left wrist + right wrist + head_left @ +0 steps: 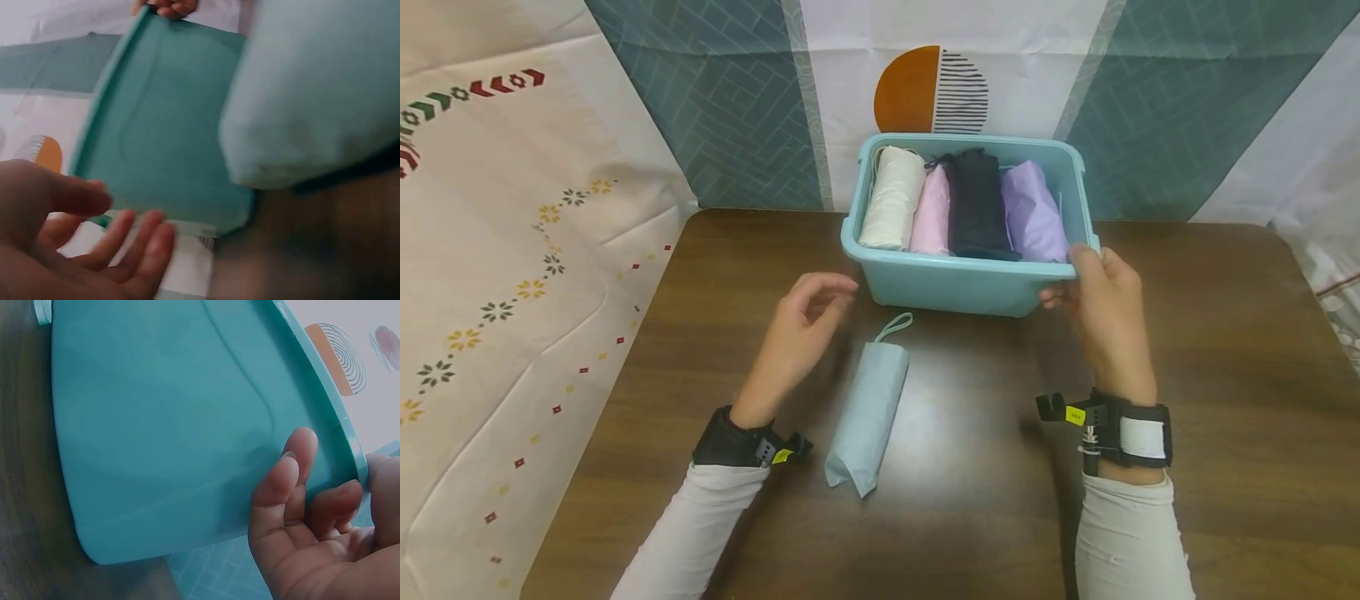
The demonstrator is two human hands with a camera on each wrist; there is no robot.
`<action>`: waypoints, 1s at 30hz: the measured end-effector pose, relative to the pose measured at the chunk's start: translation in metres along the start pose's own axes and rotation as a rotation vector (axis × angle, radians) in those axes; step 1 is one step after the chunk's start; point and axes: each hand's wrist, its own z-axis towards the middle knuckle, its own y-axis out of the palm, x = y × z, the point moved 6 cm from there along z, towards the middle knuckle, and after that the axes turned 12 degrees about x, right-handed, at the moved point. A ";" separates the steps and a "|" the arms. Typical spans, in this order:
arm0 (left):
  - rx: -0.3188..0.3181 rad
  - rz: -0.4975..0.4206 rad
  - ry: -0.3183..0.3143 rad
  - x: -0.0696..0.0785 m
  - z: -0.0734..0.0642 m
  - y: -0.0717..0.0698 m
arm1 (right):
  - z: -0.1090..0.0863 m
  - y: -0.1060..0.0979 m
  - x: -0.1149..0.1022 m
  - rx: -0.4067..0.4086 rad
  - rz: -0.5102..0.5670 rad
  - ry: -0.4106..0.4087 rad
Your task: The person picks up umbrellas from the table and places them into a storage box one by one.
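My right hand [1108, 317] grips the front right corner of a light blue plastic bin [943, 283], thumb over the rim and fingers beneath it. In the right wrist view, the curled fingers [275, 487] lie against the bin's outer wall. The left hand [801, 329] hovers just off the bin's front left corner, fingers loosely bent and holding nothing. Between the hands, a pale blue folded umbrella [868, 412] in its sleeve lies on the table, its wrist loop toward the bin. Inside the bin stand white [892, 200], pink [932, 212], black [977, 204] and purple [1033, 212] sleeved bundles, side by side.
The brown wooden table [970, 500] carries the bin at its far edge. Behind it hangs a patterned cloth [737, 108] in teal and white. An embroidered white cloth [512, 275] drapes along the left side.
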 end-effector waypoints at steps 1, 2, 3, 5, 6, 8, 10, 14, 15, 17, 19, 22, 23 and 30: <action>-0.036 0.036 -0.038 -0.009 -0.003 0.002 | 0.000 0.000 0.000 0.001 -0.001 0.000; -0.076 0.072 -0.078 -0.017 -0.005 0.004 | 0.000 0.000 0.000 0.002 -0.003 -0.001; -0.116 0.107 -0.113 -0.023 -0.008 0.005 | 0.000 0.000 0.000 0.002 -0.002 -0.001; -0.185 0.155 -0.169 -0.033 -0.014 0.009 | 0.000 0.000 0.000 0.002 0.003 -0.003; -0.212 0.169 -0.184 -0.036 -0.016 0.010 | 0.000 0.000 0.000 0.001 0.006 -0.006; -0.255 0.184 -0.205 -0.040 -0.019 0.013 | 0.000 0.000 0.000 0.002 0.016 -0.007; -0.294 0.190 -0.226 -0.042 -0.023 0.016 | 0.000 0.000 0.000 0.002 0.015 -0.009; -0.359 0.198 -0.279 -0.046 -0.031 0.022 | 0.000 0.000 0.000 0.002 0.010 -0.008; -0.370 0.203 -0.292 -0.046 -0.032 0.024 | 0.000 0.000 0.000 0.001 0.008 -0.010; -0.386 0.221 -0.308 -0.048 -0.035 0.027 | 0.000 0.000 0.000 0.000 0.008 -0.012; -0.401 0.240 -0.314 -0.048 -0.037 0.030 | 0.001 0.000 0.000 0.000 0.007 -0.015; -0.411 0.273 -0.319 -0.049 -0.038 0.033 | 0.001 0.000 0.000 0.004 0.015 -0.014; -0.408 0.286 -0.317 -0.049 -0.038 0.034 | 0.001 0.000 0.000 0.005 0.018 -0.015; -0.397 0.351 -0.300 -0.050 -0.040 0.042 | 0.002 0.000 0.001 0.005 0.014 -0.025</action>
